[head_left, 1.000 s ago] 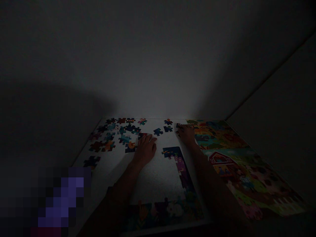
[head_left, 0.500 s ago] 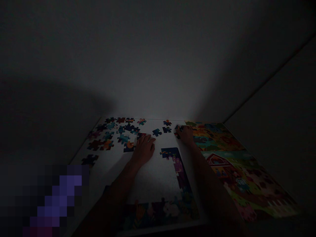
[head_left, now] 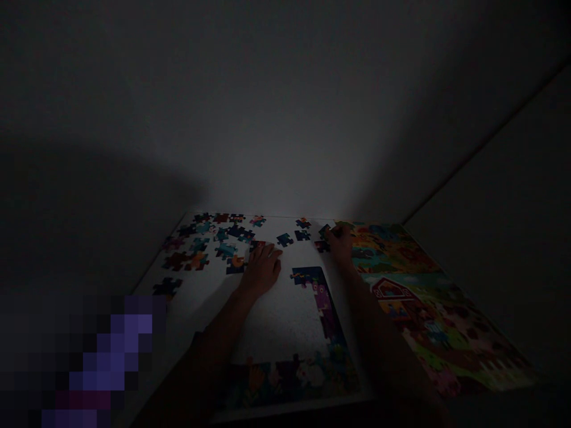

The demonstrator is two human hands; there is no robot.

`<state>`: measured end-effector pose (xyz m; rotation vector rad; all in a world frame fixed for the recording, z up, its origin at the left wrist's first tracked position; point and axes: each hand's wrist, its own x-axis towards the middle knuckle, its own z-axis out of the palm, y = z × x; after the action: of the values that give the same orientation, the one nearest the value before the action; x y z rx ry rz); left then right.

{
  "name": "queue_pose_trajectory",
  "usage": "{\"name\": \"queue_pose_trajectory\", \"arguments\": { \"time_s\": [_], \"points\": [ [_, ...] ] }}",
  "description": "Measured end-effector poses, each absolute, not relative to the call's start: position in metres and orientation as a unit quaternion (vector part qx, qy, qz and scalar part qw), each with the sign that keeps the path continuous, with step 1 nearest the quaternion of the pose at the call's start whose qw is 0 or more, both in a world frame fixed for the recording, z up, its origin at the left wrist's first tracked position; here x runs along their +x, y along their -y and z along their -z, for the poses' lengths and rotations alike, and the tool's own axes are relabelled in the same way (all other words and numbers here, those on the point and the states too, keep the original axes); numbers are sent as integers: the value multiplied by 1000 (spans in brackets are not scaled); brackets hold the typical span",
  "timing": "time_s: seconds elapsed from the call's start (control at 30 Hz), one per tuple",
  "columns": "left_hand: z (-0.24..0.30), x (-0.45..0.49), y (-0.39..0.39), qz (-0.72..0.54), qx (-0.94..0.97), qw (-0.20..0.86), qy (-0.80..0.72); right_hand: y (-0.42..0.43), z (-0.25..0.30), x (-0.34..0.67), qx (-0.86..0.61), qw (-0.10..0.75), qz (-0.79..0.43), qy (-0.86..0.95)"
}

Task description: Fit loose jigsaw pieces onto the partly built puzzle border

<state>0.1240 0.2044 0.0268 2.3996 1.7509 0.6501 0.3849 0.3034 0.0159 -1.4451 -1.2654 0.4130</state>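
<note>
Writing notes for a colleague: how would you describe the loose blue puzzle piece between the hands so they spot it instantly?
On the white board, find the assembled strip at right. Just above it, between the left hand and right hand, lies a dark blue piece, leftmost of three loose pieces.

A pale plain wall (head_left: 276,148) rises behind the white counter (head_left: 196,306), with a faint glow just above the counter's far edge that fades to near black higher up. A broad shadow darkens the wall's left side. At right, a straight diagonal seam (head_left: 486,139) meets a second dim wall (head_left: 504,238). The lower left corner is a pixelated purple blur (head_left: 111,351).
</note>
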Motion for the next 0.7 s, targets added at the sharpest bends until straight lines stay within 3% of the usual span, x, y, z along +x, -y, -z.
{"name": "queue_pose_trajectory", "arguments": {
  "time_s": [0.23, 0.7],
  "points": [
    [-26, 123, -203, -223, 790, 52, -569, -288, -28, 353, -526, 489, -366, 591],
    [-28, 123, -203, -239, 789, 76, -560, -273, -40, 325, -463, 400, -470, 636]
  ]
}}
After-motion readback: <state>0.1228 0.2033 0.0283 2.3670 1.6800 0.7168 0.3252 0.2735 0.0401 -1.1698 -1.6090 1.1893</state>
